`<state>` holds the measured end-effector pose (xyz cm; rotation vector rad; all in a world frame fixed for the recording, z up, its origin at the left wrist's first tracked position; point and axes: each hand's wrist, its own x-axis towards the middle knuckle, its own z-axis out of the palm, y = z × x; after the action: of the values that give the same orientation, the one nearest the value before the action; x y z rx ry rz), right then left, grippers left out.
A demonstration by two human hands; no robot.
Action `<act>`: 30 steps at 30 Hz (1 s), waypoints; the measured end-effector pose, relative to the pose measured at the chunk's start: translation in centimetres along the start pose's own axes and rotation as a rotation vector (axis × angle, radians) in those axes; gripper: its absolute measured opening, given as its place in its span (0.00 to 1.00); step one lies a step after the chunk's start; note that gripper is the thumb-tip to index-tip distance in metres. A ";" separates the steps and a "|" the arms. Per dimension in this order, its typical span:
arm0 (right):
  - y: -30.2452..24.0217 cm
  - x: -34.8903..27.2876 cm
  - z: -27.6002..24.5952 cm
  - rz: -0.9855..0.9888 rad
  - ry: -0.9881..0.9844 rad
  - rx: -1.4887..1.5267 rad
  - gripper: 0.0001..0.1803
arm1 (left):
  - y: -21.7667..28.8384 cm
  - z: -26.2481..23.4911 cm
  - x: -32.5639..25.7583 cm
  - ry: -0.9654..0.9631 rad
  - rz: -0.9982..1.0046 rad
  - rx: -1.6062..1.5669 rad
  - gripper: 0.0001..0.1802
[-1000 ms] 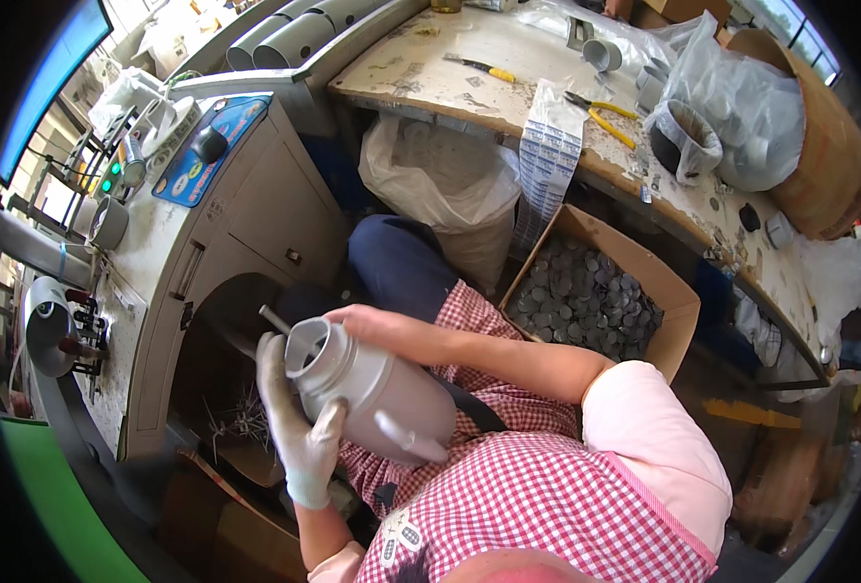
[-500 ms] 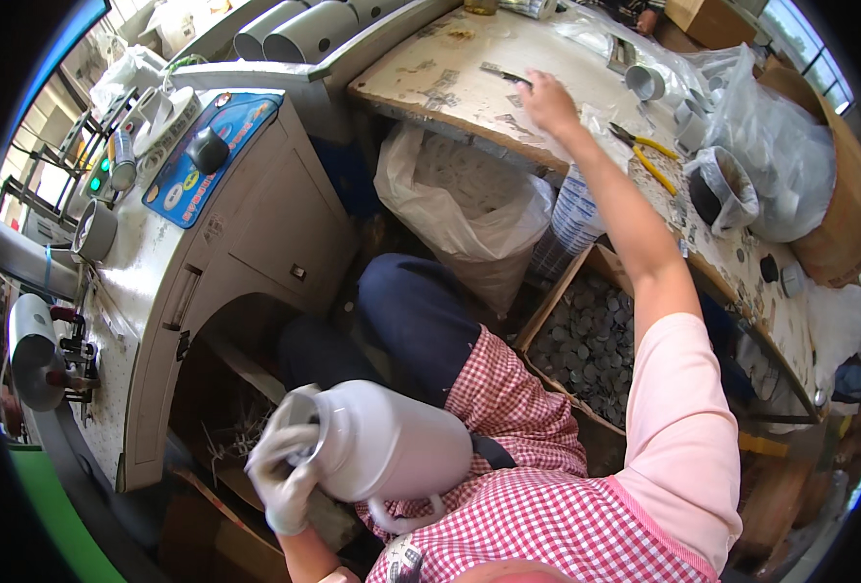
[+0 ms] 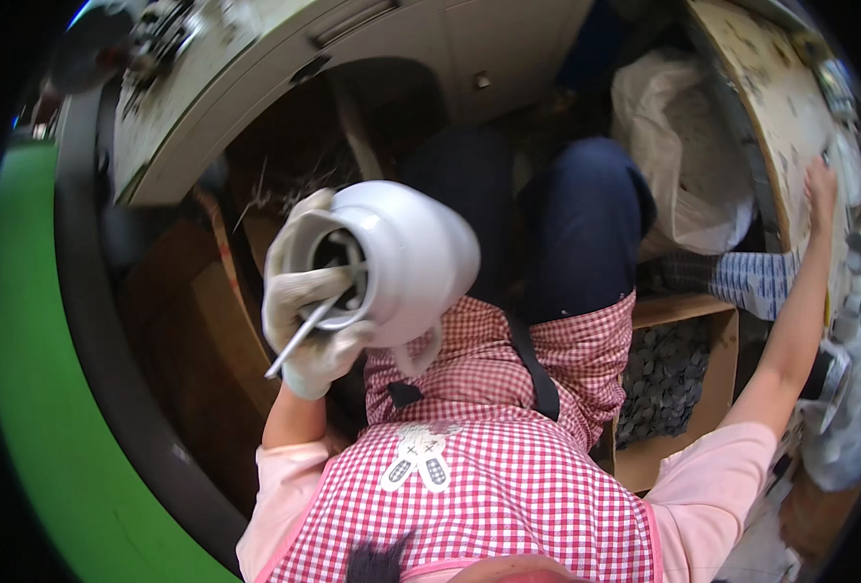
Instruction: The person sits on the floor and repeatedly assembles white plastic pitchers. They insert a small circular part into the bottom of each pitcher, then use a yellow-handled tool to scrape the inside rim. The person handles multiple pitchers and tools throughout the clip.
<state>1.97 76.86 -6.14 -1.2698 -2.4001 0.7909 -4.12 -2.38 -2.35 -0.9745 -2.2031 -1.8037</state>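
My left hand (image 3: 316,301), in a whitish glove, grips the neck of a pale grey plastic jug (image 3: 416,257) with a loop handle. The jug lies tilted over my lap, its open mouth turned to the left. A thin white stick (image 3: 299,342) slants out past the gloved fingers at the mouth; bars show inside the opening. Stretched far to the right, my bare right hand (image 3: 820,187) is closed over the worktable (image 3: 756,73). A small dark end of a slim tool (image 3: 825,156) pokes out of it; the rest is hidden.
Beside my right knee stands a cardboard box (image 3: 727,355) of grey discs. Behind it are a white sack (image 3: 644,117) and a blue-and-white patterned bundle (image 3: 727,277). A white cabinet (image 3: 430,58) spans the far side; a green surface (image 3: 22,321) lies left.
My view has swung down and left. The jug is still in my left hand, with its mouth and the white stick now plain. My right hand has closed at the slim dark tool.
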 end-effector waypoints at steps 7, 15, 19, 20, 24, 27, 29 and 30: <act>-14.9 -30.7 2.7 0.158 -0.871 1.035 0.19 | 4.6 -0.9 3.2 -0.340 0.312 0.335 0.26; -25.2 -45.3 2.0 -1.009 -0.690 0.197 0.10 | 5.8 1.1 5.0 -0.561 0.520 0.303 0.24; -25.0 -46.8 3.0 -1.348 -0.328 -0.221 0.16 | 6.0 1.9 4.4 -0.615 0.543 0.332 0.22; -24.6 -47.0 3.3 -1.376 -0.247 -0.240 0.17 | 6.0 2.2 4.3 -0.622 0.549 0.331 0.22; -22.8 -47.2 6.0 -1.423 -0.005 -0.364 0.12 | 5.6 4.1 3.5 -0.652 0.585 0.353 0.21; -22.2 -47.5 8.4 -1.259 -0.121 -0.397 0.07 | 5.3 6.9 1.6 -0.579 0.598 0.487 0.20; -22.2 -47.1 9.2 -1.107 -0.496 -0.457 0.08 | 4.9 8.9 0.3 -0.624 0.593 0.561 0.19; -22.4 -46.6 9.1 -0.999 -0.725 -0.492 0.08 | 4.7 9.4 -0.3 -0.665 0.622 0.628 0.19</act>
<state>8.61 25.00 -0.73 0.3329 -3.3725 0.3540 1.41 6.48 -1.17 -1.9525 -2.1456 -0.5012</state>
